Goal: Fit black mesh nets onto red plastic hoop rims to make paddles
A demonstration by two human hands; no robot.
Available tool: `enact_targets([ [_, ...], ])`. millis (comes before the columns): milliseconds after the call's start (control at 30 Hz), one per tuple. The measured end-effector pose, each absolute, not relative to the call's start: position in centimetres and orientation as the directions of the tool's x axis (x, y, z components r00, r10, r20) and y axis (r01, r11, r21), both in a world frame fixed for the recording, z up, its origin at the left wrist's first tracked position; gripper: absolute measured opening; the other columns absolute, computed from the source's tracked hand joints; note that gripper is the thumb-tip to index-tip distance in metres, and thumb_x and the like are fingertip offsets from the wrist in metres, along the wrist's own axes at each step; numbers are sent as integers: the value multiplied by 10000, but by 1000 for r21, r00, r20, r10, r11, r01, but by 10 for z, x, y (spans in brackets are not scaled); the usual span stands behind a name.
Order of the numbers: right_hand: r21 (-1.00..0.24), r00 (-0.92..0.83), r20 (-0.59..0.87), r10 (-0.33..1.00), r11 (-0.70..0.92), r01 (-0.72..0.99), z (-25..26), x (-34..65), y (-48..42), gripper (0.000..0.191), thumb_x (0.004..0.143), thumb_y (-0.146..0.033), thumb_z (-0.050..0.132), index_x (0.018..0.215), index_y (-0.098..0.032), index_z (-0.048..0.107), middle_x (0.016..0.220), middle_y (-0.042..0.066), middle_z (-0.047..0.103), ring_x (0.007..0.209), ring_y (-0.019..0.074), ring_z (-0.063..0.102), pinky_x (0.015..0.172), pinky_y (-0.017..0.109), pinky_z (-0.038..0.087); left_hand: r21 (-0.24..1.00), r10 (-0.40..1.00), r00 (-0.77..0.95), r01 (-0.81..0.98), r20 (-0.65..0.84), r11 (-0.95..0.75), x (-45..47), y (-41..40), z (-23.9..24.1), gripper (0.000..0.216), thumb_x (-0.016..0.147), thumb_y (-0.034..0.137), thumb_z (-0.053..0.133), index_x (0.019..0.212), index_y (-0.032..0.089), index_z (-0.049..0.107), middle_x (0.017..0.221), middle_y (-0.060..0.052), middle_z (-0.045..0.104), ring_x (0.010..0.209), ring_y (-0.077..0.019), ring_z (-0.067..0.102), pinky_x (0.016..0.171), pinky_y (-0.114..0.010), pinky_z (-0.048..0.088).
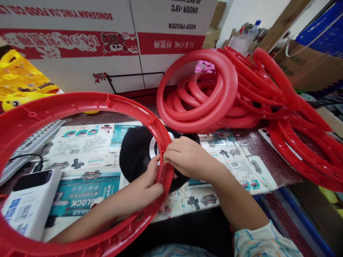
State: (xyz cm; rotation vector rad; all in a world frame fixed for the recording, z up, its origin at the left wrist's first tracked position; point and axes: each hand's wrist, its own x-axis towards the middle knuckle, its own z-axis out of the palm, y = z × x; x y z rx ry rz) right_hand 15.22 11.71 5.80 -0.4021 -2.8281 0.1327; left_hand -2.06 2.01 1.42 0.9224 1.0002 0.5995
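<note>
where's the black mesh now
Head view, centre: black mesh on the printed sheets, behind the red ring where left hand and right hand grip its rim.

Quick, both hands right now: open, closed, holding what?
Left hand: closed on the rim of the red ring.
Right hand: closed, pinching the same rim.

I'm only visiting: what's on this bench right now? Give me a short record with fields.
Left hand: reaches through the big red ring and grips its right rim
Right hand: pinches the same rim from outside
Under the hands: black mesh piece
Right: pile of red rings
Left: white device, yellow toy
Behind: white cartons
Table cover: printed sheets
</note>
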Motion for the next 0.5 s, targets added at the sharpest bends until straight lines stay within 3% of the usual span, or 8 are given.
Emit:
enact_targets([
  [167, -190, -904, 288, 317, 944, 270, 58, 151, 117, 239, 964, -197, 458, 842, -133, 653, 826, 67, 687, 778, 163, 547, 738, 305, 385, 824, 859, 371, -311, -354, 474, -14, 21, 14, 681, 704, 100, 617, 1278, 280, 296, 1103, -58, 623, 794, -180, 685, 712, -328, 557],
  [333, -165, -890, 334, 310, 949, 268, 56, 150, 114, 312, 992, -248, 413, 825, -139, 653, 801, 69, 676, 762, 163, 550, 708, 303, 381, 847, 848, 401, -254, -347, 467, -17, 22, 9, 623, 761, 153, 642, 1247, 255, 266, 898, -15, 646, 705, -177, 668, 630, -307, 539],
  [500, -89, -884, 356, 303, 953, 291, 50, 149, 114, 296, 983, -246, 431, 810, -148, 650, 764, 61, 654, 725, 165, 542, 681, 303, 366, 833, 856, 362, -279, -369, 478, -14, 21, 13, 365, 880, 395, 525, 1119, 260, 284, 773, 13, 643, 563, -178, 636, 516, -303, 513],
])
